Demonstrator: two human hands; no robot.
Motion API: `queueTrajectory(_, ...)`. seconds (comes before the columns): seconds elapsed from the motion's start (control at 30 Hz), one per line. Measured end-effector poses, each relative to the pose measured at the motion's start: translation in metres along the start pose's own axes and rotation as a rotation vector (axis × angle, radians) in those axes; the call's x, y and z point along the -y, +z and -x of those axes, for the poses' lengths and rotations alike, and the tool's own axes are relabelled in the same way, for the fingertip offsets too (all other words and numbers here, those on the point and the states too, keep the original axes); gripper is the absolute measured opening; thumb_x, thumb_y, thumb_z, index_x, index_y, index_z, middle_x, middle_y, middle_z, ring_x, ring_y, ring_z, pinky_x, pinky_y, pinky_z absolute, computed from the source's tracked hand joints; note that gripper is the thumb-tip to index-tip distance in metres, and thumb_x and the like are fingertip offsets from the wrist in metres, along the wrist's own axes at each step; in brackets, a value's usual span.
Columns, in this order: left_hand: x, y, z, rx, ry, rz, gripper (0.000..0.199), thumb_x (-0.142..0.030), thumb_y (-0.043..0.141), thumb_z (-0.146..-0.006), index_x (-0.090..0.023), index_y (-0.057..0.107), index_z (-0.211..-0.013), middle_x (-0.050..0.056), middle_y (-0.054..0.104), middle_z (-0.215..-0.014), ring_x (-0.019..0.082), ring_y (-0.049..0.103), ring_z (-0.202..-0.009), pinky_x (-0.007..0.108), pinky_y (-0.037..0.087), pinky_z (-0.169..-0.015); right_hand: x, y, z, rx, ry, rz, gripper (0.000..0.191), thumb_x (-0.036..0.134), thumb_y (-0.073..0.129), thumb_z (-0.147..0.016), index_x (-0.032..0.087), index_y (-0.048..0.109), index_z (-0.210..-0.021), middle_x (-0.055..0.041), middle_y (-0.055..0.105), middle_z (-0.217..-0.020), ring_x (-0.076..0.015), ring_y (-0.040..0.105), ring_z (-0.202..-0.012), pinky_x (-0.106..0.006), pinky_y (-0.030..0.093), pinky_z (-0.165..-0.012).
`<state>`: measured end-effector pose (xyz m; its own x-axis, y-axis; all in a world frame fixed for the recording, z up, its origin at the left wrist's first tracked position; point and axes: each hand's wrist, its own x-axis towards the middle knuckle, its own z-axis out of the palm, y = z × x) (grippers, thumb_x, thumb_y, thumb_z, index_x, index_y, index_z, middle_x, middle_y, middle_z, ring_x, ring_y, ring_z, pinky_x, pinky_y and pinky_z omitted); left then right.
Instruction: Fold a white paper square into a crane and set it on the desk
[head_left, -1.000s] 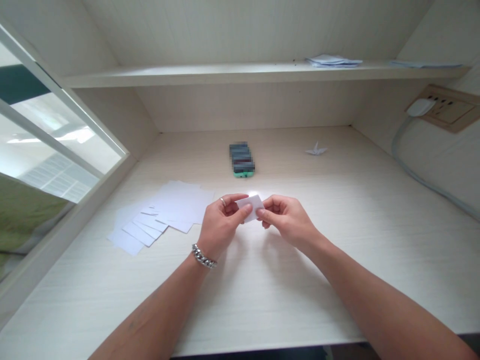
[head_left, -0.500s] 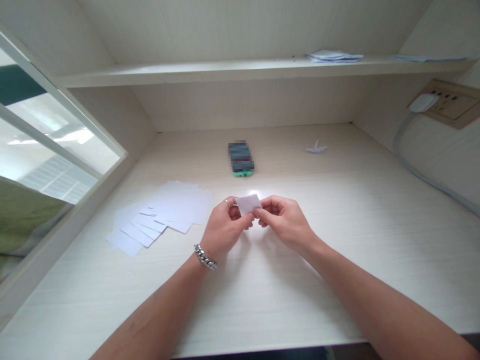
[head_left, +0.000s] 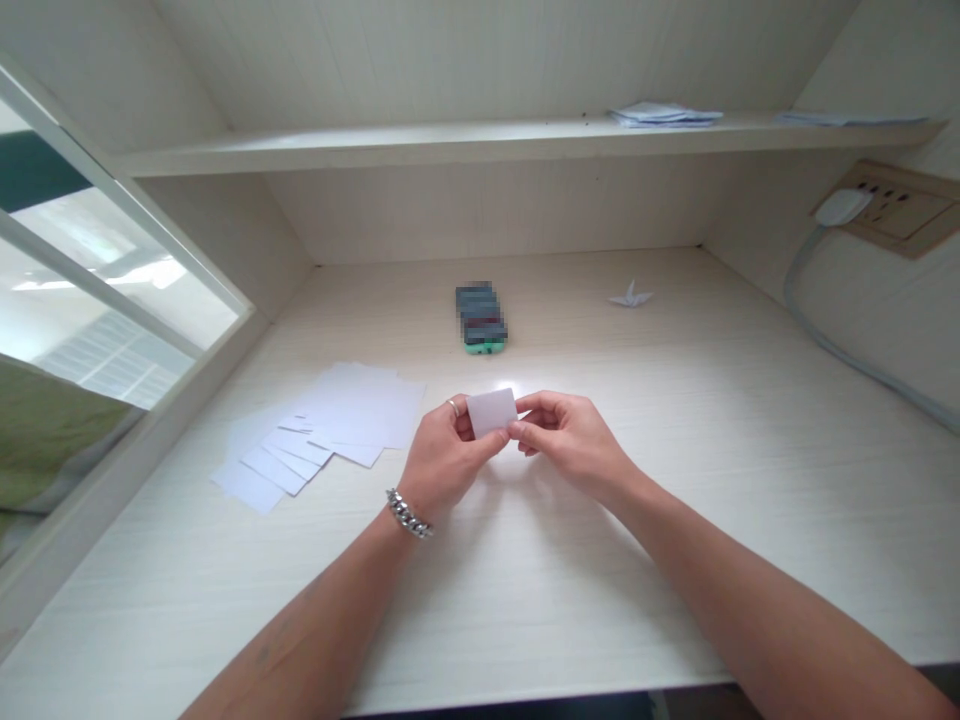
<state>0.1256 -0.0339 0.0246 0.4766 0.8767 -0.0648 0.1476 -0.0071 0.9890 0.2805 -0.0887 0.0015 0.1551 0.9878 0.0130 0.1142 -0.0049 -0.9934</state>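
Note:
A small white piece of folded paper [head_left: 492, 411] is held up between my two hands, above the desk. My left hand [head_left: 448, 450], with a ring and a chain bracelet, pinches its lower left side, thumb in front and fingers behind. At the paper's lower right corner, my right hand [head_left: 566, 432] has its thumb and fingertips closed on the edge. Loose white paper sheets [head_left: 367, 405] lie fanned out left of my left hand. Farther back on the right sits a folded paper crane [head_left: 631, 295].
A phone-like object [head_left: 481, 318], blurred on top with a green end, lies beyond my hands. Overhead, a shelf [head_left: 375, 145] carries a stack of papers [head_left: 666, 115]. On the right wall a white plug [head_left: 844, 207] with a grey cable sits in a socket panel.
The folded paper has turned slightly and shifted a little left, showing more of its face. My right fingertips have moved toward its right edge. The other objects lie as before.

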Motion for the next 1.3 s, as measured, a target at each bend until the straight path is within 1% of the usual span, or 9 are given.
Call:
queueTrajectory(0.17,-0.005,-0.001,0.000,-0.013,-0.051,-0.003,0.022,-0.015,0.076,-0.062,-0.012,0.061,-0.078,0.001,0.068,-0.066,0.013,0.062,-0.060,0.023,0.047,-0.054,0.001,0.001,0.000,-0.047,0.005,-0.007,0.018,0.024,0.071,-0.074,0.016,0.067,-0.090,-0.0030,0.069,-0.069,-0.0157,0.063,-0.060,-0.028,0.050,-0.055)
queueTrajectory(0.27,-0.004,-0.004,-0.001,-0.030,-0.103,0.050,0.027,-0.013,0.076,-0.060,-0.013,0.059,-0.081,0.000,0.066,-0.061,0.013,0.061,-0.056,0.023,0.047,-0.054,0.006,-0.003,0.000,-0.087,0.014,-0.027,0.019,0.024,0.072,-0.073,0.016,0.065,-0.088,-0.0016,0.067,-0.065,-0.0153,0.062,-0.059,-0.028,0.050,-0.055)
queueTrajectory(0.53,0.001,-0.020,-0.006,-0.101,-0.092,0.196,0.031,-0.014,0.077,-0.061,-0.013,0.060,-0.086,0.001,0.066,-0.065,0.012,0.060,-0.059,0.025,0.047,-0.058,0.011,-0.019,-0.002,-0.203,0.101,-0.089,0.028,0.028,0.077,-0.068,0.015,0.064,-0.090,-0.0026,0.068,-0.067,-0.0150,0.063,-0.059,-0.029,0.052,-0.058)
queueTrajectory(0.7,0.002,-0.009,-0.004,0.036,-0.134,0.228,0.040,-0.015,0.079,-0.059,-0.013,0.060,-0.094,0.004,0.070,-0.074,0.014,0.063,-0.065,0.027,0.047,-0.061,0.008,-0.012,-0.001,-0.103,0.083,-0.086,0.027,0.028,0.076,-0.069,0.015,0.066,-0.090,-0.0025,0.067,-0.066,-0.0150,0.063,-0.058,-0.028,0.051,-0.056)
queueTrajectory(0.87,0.005,-0.012,-0.005,0.001,-0.084,0.180,0.035,-0.013,0.077,-0.060,-0.014,0.060,-0.090,-0.001,0.065,-0.065,0.013,0.060,-0.060,0.026,0.047,-0.060,0.009,-0.011,0.000,-0.103,0.025,-0.037,0.020,0.027,0.073,-0.071,0.015,0.069,-0.087,-0.0029,0.068,-0.067,-0.0151,0.062,-0.060,-0.028,0.049,-0.057)
queueTrajectory(1.03,0.003,-0.018,-0.005,0.001,0.044,0.015,0.037,-0.022,0.079,-0.063,-0.015,0.067,-0.098,0.006,0.070,-0.089,0.018,0.064,-0.081,0.028,0.050,-0.071,0.010,-0.014,0.001,0.032,-0.043,0.255,0.008,0.025,0.066,-0.077,0.019,0.072,-0.080,-0.0036,0.071,-0.075,-0.0170,0.063,-0.068,-0.028,0.047,-0.061)
queueTrajectory(1.1,0.001,-0.015,-0.003,0.032,0.066,-0.096,0.025,-0.027,0.075,-0.069,-0.016,0.071,-0.091,0.006,0.072,-0.088,0.018,0.065,-0.079,0.028,0.050,-0.070,0.010,-0.013,0.002,0.065,-0.081,0.336,0.010,0.023,0.063,-0.079,0.020,0.072,-0.080,-0.0037,0.072,-0.078,-0.0182,0.064,-0.072,-0.029,0.047,-0.065)
queueTrajectory(1.2,0.000,-0.011,-0.002,0.063,0.073,-0.151,0.012,-0.029,0.070,-0.074,-0.017,0.070,-0.073,0.004,0.071,-0.073,0.017,0.064,-0.067,0.027,0.049,-0.063,0.010,-0.012,0.002,0.002,-0.105,0.297,0.010,0.025,0.063,-0.081,0.020,0.072,-0.083,-0.0044,0.072,-0.083,-0.0192,0.066,-0.077,-0.030,0.049,-0.069)
queueTrajectory(1.3,0.003,-0.010,-0.002,0.065,0.093,-0.092,0.012,-0.029,0.071,-0.074,-0.018,0.068,-0.072,0.002,0.070,-0.071,0.015,0.063,-0.064,0.025,0.048,-0.061,0.009,-0.011,0.000,-0.072,-0.103,0.253,0.013,0.030,0.063,-0.082,0.019,0.070,-0.081,-0.0048,0.071,-0.083,-0.0194,0.065,-0.077,-0.031,0.049,-0.069)
